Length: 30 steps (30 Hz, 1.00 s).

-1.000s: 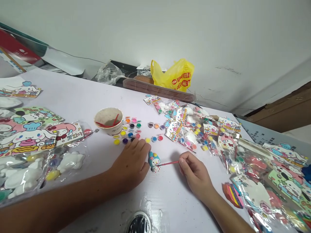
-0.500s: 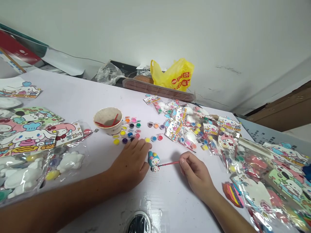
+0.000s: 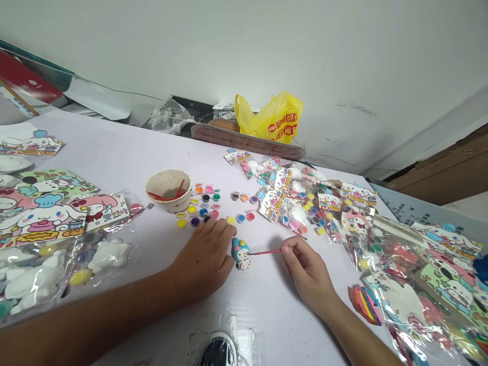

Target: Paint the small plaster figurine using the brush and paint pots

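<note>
"Grip of the right hand (image 3: 306, 267): pinching the brush (image 3: 269, 251) between thumb and fingers; the brush runs leftward, its tip at the figurine (image 3: 241, 253)."

"And the left hand (image 3: 206, 254)?"

"Just beside the figurine, back of the hand up, fingers bent; index finger and thumb come right up to the figurine; I cannot tell whether they close on it."

"Where is the figurine, exactly?"

"Between the two hands, upright, over the bench (image 3: 270, 315); its hood is blue, its face white; whether its base rests on the bench, I cannot tell."

"What lies around?"

"Beyond the left hand, paint pots (image 3: 204, 212) in several colours; to the left of them, a cup (image 3: 181, 205) with red sticks (image 3: 180, 189) in it; wrapped white figures (image 3: 109, 255) and printed cards (image 3: 49, 223) lie at both sides of the bench; a striped painted piece (image 3: 365, 305) lies near the right forearm; a yellow bag (image 3: 274, 124) stands past the far edge."
</note>
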Motion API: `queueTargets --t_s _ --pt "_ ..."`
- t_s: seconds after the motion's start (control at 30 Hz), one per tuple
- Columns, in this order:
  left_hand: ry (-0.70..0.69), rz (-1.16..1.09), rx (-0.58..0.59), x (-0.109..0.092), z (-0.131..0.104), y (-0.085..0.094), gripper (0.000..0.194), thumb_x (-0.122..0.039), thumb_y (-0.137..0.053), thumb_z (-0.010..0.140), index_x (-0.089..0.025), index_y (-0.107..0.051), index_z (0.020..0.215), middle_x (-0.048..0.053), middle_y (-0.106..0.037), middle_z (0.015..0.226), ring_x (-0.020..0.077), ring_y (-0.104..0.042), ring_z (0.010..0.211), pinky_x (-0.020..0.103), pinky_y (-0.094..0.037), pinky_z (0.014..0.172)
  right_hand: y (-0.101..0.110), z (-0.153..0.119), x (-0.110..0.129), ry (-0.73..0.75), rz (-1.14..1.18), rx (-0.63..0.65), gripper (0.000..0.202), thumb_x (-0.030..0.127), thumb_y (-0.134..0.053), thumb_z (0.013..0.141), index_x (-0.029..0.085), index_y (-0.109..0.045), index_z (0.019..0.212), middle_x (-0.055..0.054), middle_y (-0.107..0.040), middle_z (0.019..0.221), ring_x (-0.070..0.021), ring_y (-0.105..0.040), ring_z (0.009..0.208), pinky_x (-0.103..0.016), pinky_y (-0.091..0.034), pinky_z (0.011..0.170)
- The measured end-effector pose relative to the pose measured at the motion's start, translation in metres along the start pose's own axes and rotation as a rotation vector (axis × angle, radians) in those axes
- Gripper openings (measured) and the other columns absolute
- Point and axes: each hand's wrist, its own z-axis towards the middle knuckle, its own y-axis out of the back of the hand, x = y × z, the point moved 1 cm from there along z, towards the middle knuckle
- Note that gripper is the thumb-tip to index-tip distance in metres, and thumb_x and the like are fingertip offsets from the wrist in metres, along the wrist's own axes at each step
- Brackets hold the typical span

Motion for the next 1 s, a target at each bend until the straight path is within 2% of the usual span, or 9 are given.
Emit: queueTargets --t_s 0.5,1.0 --pt "-0.021 -0.015 -0.022 0.0005 -0.0009 -0.0014 0.030 -0.007 -0.041 0.077 -0.016 -0.051 0.104 0.010 -0.052 0.103 0.0281 -0.044 0.097 0.048 -0.041 0.087 -0.0028 0.0028 0.0030 -0.049 -0.023 -0.028 0.037 0.053 -0.050 0.095 0.021 -0.055 0.078 0.004 -0.039 0.060 -0.0141 -0.035 0.054 -0.026 -0.030 0.050" --pt "-0.025 -0.001 -0.016 0.0007 -0.0012 -0.0010 0.031 -0.006 -0.041 0.077 -0.015 -0.051 0.106 0.010 -0.051 0.102 0.0284 -0.044 0.097 0.047 -0.041 0.086 -0.0012 0.0016 0.0040 -0.063 -0.015 -0.030 0.034 0.049 -0.050 0.096 0.020 -0.055 0.078 0.005 -0.037 0.059 -0.0128 -0.033 0.053 -0.026 -0.027 0.050"
